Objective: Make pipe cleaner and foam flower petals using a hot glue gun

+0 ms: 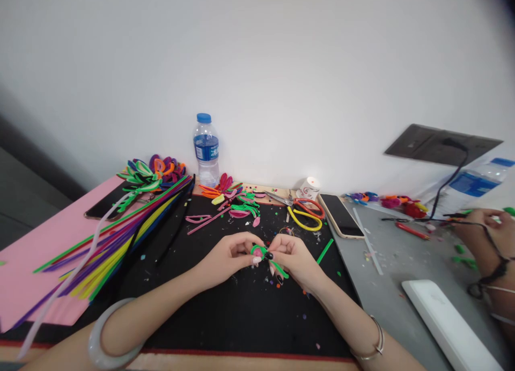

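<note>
Between my two hands, above the black mat, is a small piece of bent green and pink pipe cleaner. My left hand pinches its rounded, coiled end between thumb and fingers. At the other side, my right hand grips the green part with thumb and forefinger, and a green tail hangs below those fingers. Another straight green length shows beyond my right hand; whether it joins the held piece cannot be seen. Scissors with red and yellow handles lie behind my right hand.
Loose pipe cleaners lie on a pink board at left. A water bottle stands by the wall. Bent pipe-cleaner pieces, a white roll and a phone sit behind. Another person's hand is at right.
</note>
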A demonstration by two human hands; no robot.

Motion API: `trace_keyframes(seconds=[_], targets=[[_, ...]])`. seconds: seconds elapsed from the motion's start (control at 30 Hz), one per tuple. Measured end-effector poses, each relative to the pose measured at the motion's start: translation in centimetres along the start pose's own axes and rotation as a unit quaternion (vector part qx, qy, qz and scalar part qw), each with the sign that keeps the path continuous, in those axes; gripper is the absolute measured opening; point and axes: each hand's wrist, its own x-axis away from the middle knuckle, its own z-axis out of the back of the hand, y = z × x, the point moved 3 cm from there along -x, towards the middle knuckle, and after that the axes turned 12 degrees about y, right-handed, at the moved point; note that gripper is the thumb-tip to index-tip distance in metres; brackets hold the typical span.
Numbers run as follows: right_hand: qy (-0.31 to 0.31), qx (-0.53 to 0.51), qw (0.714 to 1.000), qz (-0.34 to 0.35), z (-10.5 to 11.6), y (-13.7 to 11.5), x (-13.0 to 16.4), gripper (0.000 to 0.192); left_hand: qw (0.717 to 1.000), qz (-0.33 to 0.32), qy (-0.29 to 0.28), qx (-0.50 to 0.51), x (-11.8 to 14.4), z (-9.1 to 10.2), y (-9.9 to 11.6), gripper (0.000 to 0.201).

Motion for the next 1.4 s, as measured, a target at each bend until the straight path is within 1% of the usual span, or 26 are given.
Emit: trace_keyframes(seconds=[0.3, 0.57, 0.8, 1.07, 1.27, 1.4], targets=[[-0.008, 0.002, 1.000, 0.000, 0.04, 0.09, 0.00, 0.026, 1.000, -0.008, 0.000, -0.026, 0.28, -0.06, 0.31, 0.021], [-0.006, -0.007, 1.000, 0.009, 0.28, -0.08, -0.12, 0.022, 1.000, 0.006, -0.002, 0.029, 0.13, -0.19, 0.24, 0.024], [-0.003, -0.007, 1.000, 0.004, 0.26, -0.13, -0.12, 0.023, 0.999, 0.015, 0.011, 0.040, 0.19, -0.08, 0.20, 0.024], [-0.003, -0.002, 1.000, 0.012, 0.38, -0.10, -0.23, 0.025, 1.000, -0.023, 0.002, -0.006, 0.46, -0.13, 0.75, 0.017], [-0.012, 0.012, 1.000, 0.011, 0.34, -0.14, -0.18, 0.027, 0.999, -0.022, 0.019, -0.024, 0.44, -0.07, 0.68, 0.018], [-0.022, 0.010, 1.000, 0.007, 0.26, -0.40, -0.09, 0.024, 0.999, -0.024, 0.034, -0.020, 0.35, 0.01, 0.55, 0.018]])
